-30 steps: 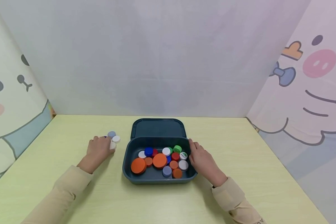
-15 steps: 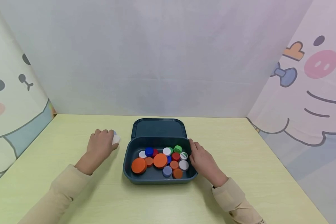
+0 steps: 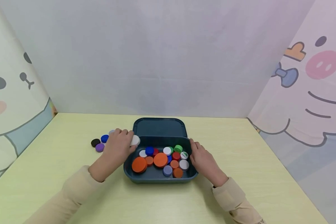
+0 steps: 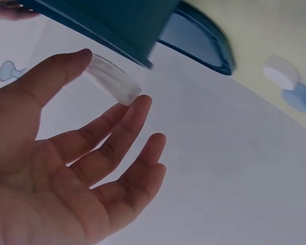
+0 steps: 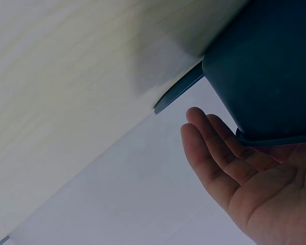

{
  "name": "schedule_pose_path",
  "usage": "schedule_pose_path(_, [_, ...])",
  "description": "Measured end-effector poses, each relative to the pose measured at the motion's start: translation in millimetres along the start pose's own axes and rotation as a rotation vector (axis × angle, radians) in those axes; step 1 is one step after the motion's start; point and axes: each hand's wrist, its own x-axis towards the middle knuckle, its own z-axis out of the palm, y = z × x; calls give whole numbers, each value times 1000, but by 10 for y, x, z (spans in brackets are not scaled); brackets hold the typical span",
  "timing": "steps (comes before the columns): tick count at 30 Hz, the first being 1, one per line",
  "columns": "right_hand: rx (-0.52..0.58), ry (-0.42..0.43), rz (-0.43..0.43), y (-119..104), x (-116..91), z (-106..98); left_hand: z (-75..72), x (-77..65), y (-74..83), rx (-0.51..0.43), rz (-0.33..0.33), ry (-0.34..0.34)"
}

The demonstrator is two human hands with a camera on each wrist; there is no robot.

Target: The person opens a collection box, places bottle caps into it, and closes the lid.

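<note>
My left hand (image 3: 117, 150) pinches a white bottle cap (image 3: 135, 140) between thumb and fingertips, over the left rim of a dark blue box (image 3: 156, 180). In the left wrist view the cap (image 4: 112, 79) stands on edge close by the box wall (image 4: 117, 25); the other fingers bend loosely. My right hand (image 3: 203, 161) rests on the box's right rim with relaxed fingers, some of them outside the wall in the right wrist view. Inside the box lie several bottle caps, among them a large orange cap (image 3: 160, 160), a blue cap (image 3: 149, 151) and a green cap (image 3: 178, 148).
Left of the box, a black cap (image 3: 95, 142), a purple cap (image 3: 100, 147) and a blue cap (image 3: 105, 138) lie on the table (image 3: 162, 205). A pale blue cap (image 3: 111, 132) is partly hidden behind my left hand. The dark lid (image 3: 159, 127) lies behind the box.
My left hand has taken hold of a white cap from the group at left and carried it right to the box rim, uncovering the caps there. My right hand stays at the rim.
</note>
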Motion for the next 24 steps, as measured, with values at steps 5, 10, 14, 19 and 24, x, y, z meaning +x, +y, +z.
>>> schedule_pose_path(5, [0,2,-1,3,-1,-1,85,-5,152,30,59,-33])
schedule_pose_path(10, [4,5,-2,1,-5,-7,184,-19,242,77,86,-77])
schedule_pose_path(14, [5,5,-3,-1,-4,-10,236,-24,262,100,96,-87])
schedule_pose_path(19, [7,4,-3,-3,-4,-15,248,-7,271,113,95,-118])
schedule_pose_path(24, [13,-2,1,-4,-4,-15,228,9,279,113,98,-157])
